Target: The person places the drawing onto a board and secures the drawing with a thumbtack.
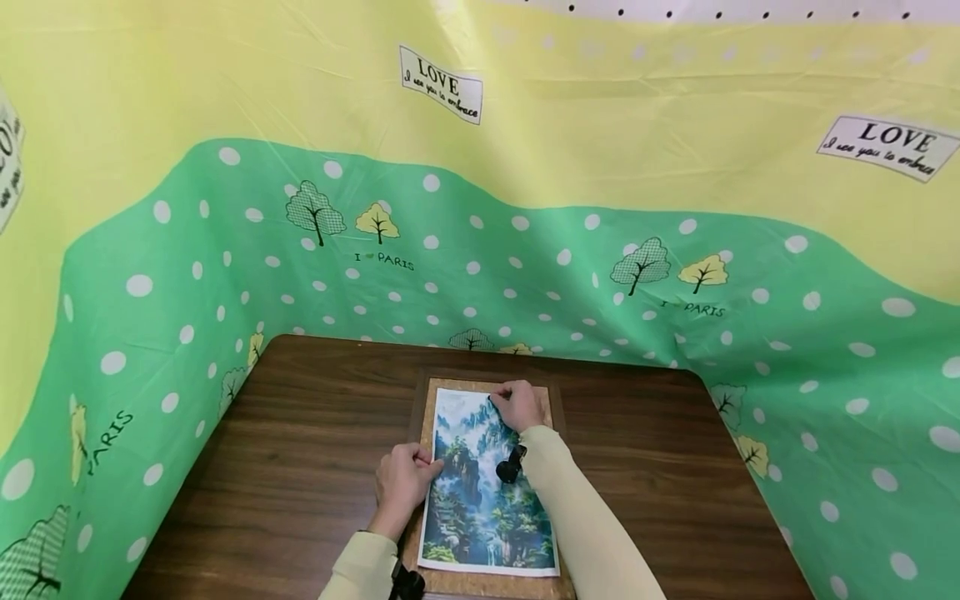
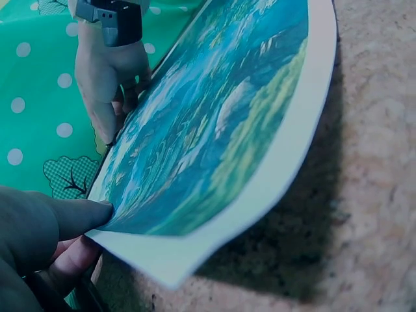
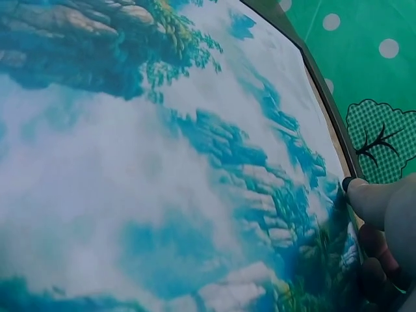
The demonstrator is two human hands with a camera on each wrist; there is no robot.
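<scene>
A landscape print (image 1: 480, 492) of blue mountains and waterfalls lies over a cork board (image 1: 427, 425) on the table. My left hand (image 1: 405, 479) pinches the print's left edge, the thumb (image 2: 84, 214) on top. In the left wrist view the near corner of the print curves up off the cork. Near the print's top right, my right hand (image 1: 519, 406) holds a small black push pin (image 3: 347, 183) at the tip of the thumb (image 3: 374, 201). The pin's point is hidden. The other right fingers are bent beneath the thumb.
The brown wood-grain table (image 1: 315, 433) extends on both sides of the board. Behind and around it hangs a green and yellow dotted curtain (image 1: 420, 292) with printed trees. Black wrist cameras (image 1: 510, 467) sit on both wrists, the right one over the print.
</scene>
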